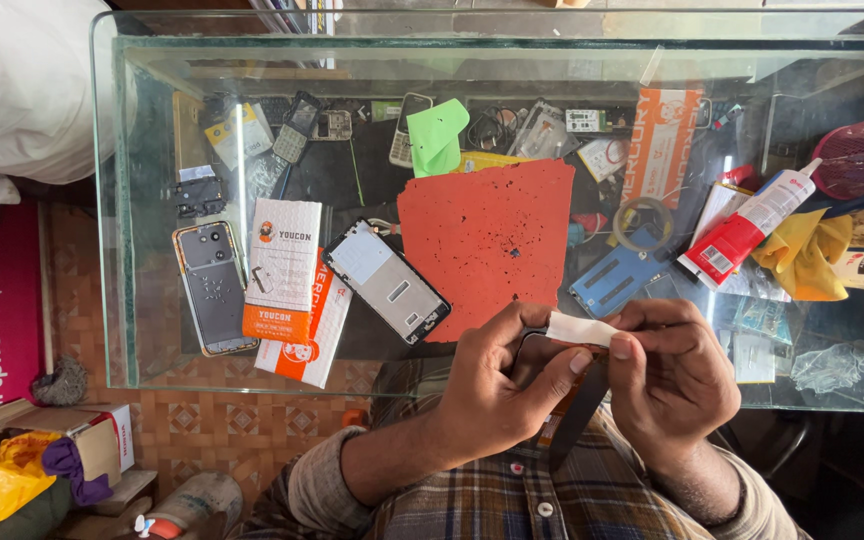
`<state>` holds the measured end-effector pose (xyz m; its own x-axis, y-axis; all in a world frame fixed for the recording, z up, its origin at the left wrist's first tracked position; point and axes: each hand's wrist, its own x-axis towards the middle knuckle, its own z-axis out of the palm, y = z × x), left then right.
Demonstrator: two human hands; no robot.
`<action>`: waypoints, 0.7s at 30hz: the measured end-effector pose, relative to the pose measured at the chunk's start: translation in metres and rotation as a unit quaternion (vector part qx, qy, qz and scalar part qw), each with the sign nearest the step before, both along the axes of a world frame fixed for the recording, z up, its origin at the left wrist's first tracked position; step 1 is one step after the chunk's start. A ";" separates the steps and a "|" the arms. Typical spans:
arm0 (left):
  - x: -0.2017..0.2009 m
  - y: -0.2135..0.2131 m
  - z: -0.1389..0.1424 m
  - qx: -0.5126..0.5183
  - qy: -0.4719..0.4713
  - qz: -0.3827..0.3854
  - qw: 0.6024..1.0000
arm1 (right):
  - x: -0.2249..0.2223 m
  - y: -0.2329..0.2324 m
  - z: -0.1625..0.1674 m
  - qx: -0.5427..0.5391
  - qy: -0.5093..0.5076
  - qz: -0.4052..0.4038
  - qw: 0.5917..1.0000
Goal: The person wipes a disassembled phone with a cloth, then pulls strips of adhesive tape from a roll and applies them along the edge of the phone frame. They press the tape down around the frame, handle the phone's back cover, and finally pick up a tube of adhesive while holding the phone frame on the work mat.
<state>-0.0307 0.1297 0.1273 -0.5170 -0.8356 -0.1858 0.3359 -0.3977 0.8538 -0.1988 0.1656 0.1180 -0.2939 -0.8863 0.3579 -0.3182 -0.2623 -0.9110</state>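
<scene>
White strip [580,328], perhaps tape or a peel-off liner, too small in the head view to tell which, pinched above the near edge of the glass counter [112,200]. Left hand [497,385] closed around a dark flat panel [577,410] seen nearly edge-on, thumb tip pressing one end of the strip. Right hand [667,375] narrowed to a pinch on the other end, thumb on top, fingers curled beneath.

Judged from this grip, fine work at the top edge of the panel:
- Hold the strip taut and level between the two pinches, without twist
- Brace the panel against the left palm to stop it rocking
- Move the right pinch slowly and low along the edge, not upward
- Touch only the ends of the strip, away from any sticky face
- Work over the counter, close to the red mat [487,245]

Well apart on the glass: a phone frame [387,282] just left of the mat, a red and white glue tube [747,225], a tape roll [642,222], a yellow cloth [802,255]
</scene>
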 end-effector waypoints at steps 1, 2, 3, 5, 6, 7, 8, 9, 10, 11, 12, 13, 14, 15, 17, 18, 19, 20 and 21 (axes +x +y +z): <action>0.000 0.000 0.000 0.003 0.000 -0.002 1.000 | 0.000 0.000 0.000 0.001 0.000 0.001 1.000; 0.000 -0.001 0.000 0.006 0.000 -0.003 1.000 | 0.000 0.000 0.000 0.002 0.000 0.002 1.000; 0.000 -0.001 0.000 0.009 0.001 -0.005 1.000 | 0.000 0.000 0.000 0.003 0.000 0.004 1.000; 0.001 -0.001 0.000 -0.007 -0.002 -0.003 1.000 | 0.000 -0.001 -0.001 0.000 -0.009 0.006 1.000; 0.001 -0.001 0.000 -0.015 -0.003 -0.003 1.000 | 0.000 -0.001 -0.001 -0.001 -0.014 0.008 1.000; 0.001 -0.001 0.000 -0.016 -0.011 -0.002 1.000 | -0.001 -0.001 -0.001 -0.002 -0.009 0.013 1.000; 0.001 -0.001 0.000 -0.017 -0.019 -0.001 1.000 | -0.002 -0.002 -0.001 -0.003 -0.005 0.018 1.000; 0.000 -0.001 0.000 -0.018 -0.028 0.000 0.999 | -0.003 -0.002 -0.001 -0.005 0.000 0.023 1.000; 0.001 -0.001 0.000 -0.015 -0.028 -0.001 0.999 | -0.004 -0.002 -0.001 -0.002 -0.008 0.029 1.000; 0.001 -0.001 0.001 -0.013 -0.028 -0.003 1.000 | -0.005 -0.001 0.000 0.000 -0.015 0.034 0.999; 0.001 -0.002 0.001 -0.010 -0.029 -0.005 1.000 | -0.006 -0.001 0.000 0.003 -0.022 0.041 0.999; 0.000 -0.002 0.002 -0.005 -0.021 -0.003 1.000 | -0.006 0.000 0.001 0.018 -0.054 0.048 0.997; -0.001 -0.002 0.003 0.001 -0.014 -0.002 1.000 | -0.007 0.001 0.002 0.033 -0.086 0.055 0.994; -0.001 -0.002 0.003 0.007 -0.006 0.000 1.000 | -0.008 0.002 0.003 0.048 -0.118 0.062 0.990; 0.000 -0.003 0.005 -0.004 -0.002 0.000 1.000 | -0.011 0.004 0.007 0.107 -0.168 0.055 0.978; 0.000 -0.004 0.005 -0.010 -0.001 0.001 1.000 | -0.012 0.005 0.009 0.135 -0.193 0.053 0.970; 0.001 -0.004 0.006 -0.012 -0.009 -0.002 1.000 | -0.013 0.005 0.010 0.137 -0.205 0.065 0.967; 0.001 -0.004 0.007 -0.014 -0.017 -0.005 1.000 | -0.015 0.004 0.012 0.139 -0.217 0.077 0.963; 0.002 -0.004 0.007 -0.015 -0.025 -0.008 1.000 | -0.016 0.004 0.013 0.140 -0.229 0.090 0.959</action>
